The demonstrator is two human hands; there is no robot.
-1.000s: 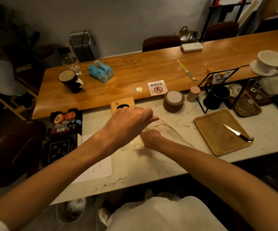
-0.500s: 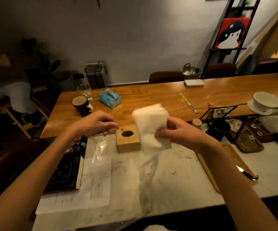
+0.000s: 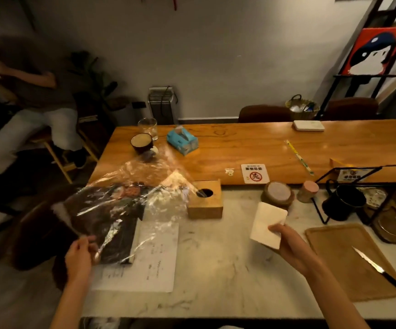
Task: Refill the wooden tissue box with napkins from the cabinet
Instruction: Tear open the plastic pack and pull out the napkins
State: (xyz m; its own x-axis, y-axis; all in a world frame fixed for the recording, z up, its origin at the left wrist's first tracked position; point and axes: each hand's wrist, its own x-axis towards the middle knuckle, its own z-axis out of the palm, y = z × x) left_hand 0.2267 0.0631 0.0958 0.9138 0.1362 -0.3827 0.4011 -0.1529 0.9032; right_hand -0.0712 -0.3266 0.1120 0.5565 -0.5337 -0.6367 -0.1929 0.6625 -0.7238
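Observation:
The wooden tissue box [image 3: 206,200], with a round hole in its top, stands on the white marble counter [image 3: 218,262]. My right hand [image 3: 289,245] grips a stack of white napkins [image 3: 267,224] just right of the box, low over the counter. My left hand [image 3: 79,256] holds a corner of an empty clear plastic wrapper [image 3: 130,198], which is lifted and spread out to the left of the box.
A paper sheet [image 3: 154,260] and a dark book lie under the wrapper. Coasters [image 3: 278,194], a black mug [image 3: 344,202] in a wire rack, and a wooden board [image 3: 348,260] with a knife [image 3: 379,269] sit to the right. A person sits at far left.
The napkin stack came out of its wrapper into my right hand and moved down right of the box. My left hand pulled the empty wrapper away to the left.

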